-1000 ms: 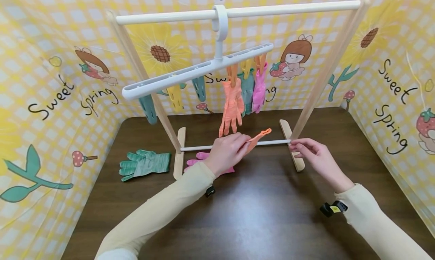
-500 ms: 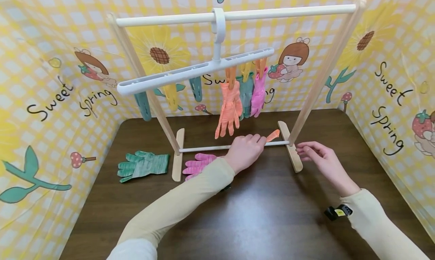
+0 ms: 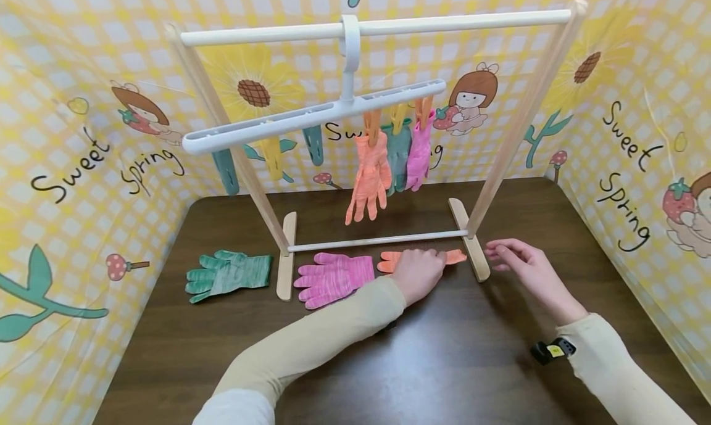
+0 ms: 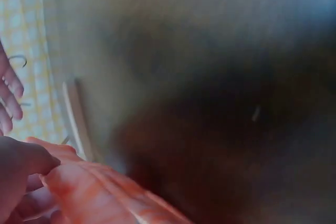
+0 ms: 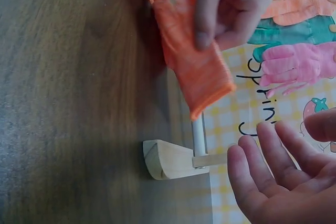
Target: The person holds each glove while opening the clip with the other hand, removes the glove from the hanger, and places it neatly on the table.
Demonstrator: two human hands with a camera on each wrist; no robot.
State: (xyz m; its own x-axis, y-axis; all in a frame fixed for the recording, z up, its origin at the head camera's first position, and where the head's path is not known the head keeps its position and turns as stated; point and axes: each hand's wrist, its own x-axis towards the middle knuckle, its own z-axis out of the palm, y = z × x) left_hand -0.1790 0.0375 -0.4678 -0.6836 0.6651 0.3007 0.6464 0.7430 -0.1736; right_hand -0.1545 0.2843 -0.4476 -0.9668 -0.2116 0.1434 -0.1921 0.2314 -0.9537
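Observation:
My left hand [image 3: 419, 274] pinches an orange knit glove [image 3: 457, 256] low over the table, its fingers part pointing left and its cuff right. Thumb and fingers grip it near the cuff in the right wrist view, where the orange glove [image 5: 184, 40] tilts over the wood. Off to the right, my right hand [image 3: 522, 269] hovers with relaxed fingers and holds nothing, just beside the rack's right foot [image 3: 469, 243]. A pink glove [image 3: 336, 278] lies flat left of the orange one, and a green glove [image 3: 230, 276] lies farther left.
A wooden rack with a white top bar [image 3: 266, 35] carries a grey clip hanger [image 3: 311, 113]. Orange [image 3: 368, 178], green [image 3: 397, 160] and pink [image 3: 419, 160] gloves hang from its right half. Clothespins [image 3: 272, 158] without gloves hang on the left. A white lower bar [image 3: 378, 240] spans the feet.
My left hand has carried the orange glove rightward and then down toward the tabletop, uncovering the pink glove. The right hand has moved slightly away from the rack's foot.

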